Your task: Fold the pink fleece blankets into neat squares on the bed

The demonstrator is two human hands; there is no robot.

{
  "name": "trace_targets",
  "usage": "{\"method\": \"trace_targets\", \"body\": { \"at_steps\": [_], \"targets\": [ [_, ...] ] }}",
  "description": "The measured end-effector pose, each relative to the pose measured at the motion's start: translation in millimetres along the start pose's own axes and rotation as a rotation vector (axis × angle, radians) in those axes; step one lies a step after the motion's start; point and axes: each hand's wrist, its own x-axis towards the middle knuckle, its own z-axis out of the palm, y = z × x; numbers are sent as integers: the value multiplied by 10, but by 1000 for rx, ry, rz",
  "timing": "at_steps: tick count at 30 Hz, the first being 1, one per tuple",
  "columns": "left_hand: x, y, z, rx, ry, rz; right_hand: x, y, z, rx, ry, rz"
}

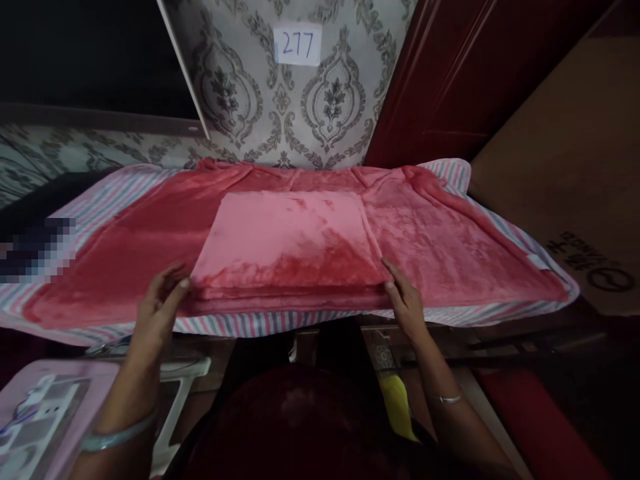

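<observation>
A folded pink-red plush blanket [287, 233] lies flat in the middle of the surface, its layered front edge facing me. My left hand [160, 303] is at its front left corner, thumb and fingers closed on the edge. On the opposite side, my right hand [406, 303] grips the front right corner, with the thumb low and a finger along the side. Under the folded piece spreads a larger red plush cloth [450, 247], rumpled along its back edge. Beneath that shows a striped sheet [225, 325] in pink, white and grey.
Behind stands a patterned wall with a paper label [298, 44] reading 277. A dark screen [90, 60] is at upper left. At right are a red door [440, 73] and a large cardboard box [565, 167]. A pink stool [95, 377] holds white parts at lower left.
</observation>
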Motion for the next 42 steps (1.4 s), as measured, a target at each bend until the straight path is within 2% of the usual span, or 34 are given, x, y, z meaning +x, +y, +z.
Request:
{"method": "trace_targets", "body": {
  "at_steps": [4, 9, 13, 16, 19, 21, 25, 29, 32, 36, 39, 42],
  "targets": [
    [142, 124, 3, 108, -103, -4, 76, -30, 2, -106, 65, 107],
    [338, 192, 108, 166, -146, 9, 288, -120, -18, -157, -32, 128],
    [421, 171, 169, -5, -160, -61, 403, -166, -82, -119, -117, 239],
    [430, 153, 187, -179, -182, -145, 440, -91, -93, -8, -143, 328],
    [440, 157, 209, -258, -201, -205, 482, 10, -71, 105, -171, 417],
    [457, 188, 234, -273, -230, -194, 530, 31, -50, 145, -192, 448],
    [487, 329, 265, -313, -248, -125, 661, -96, -19, 259, -252, 399],
    [471, 455, 194, -313, -164, -39, 697, -242, -37, 307, -155, 309],
    [425, 397, 105, -249, -116, -31, 604, -202, -46, 295, -166, 346],
    [411, 125, 27, -174, -173, -122, 482, -68, -33, 304, -235, 442],
    [482, -44, 3, -93, -184, -117, 518, -38, -28, 287, -249, 468],
    [582, -22, 13, 26, -124, -59, 658, -41, 6, 281, -268, 458]
  ]
}}
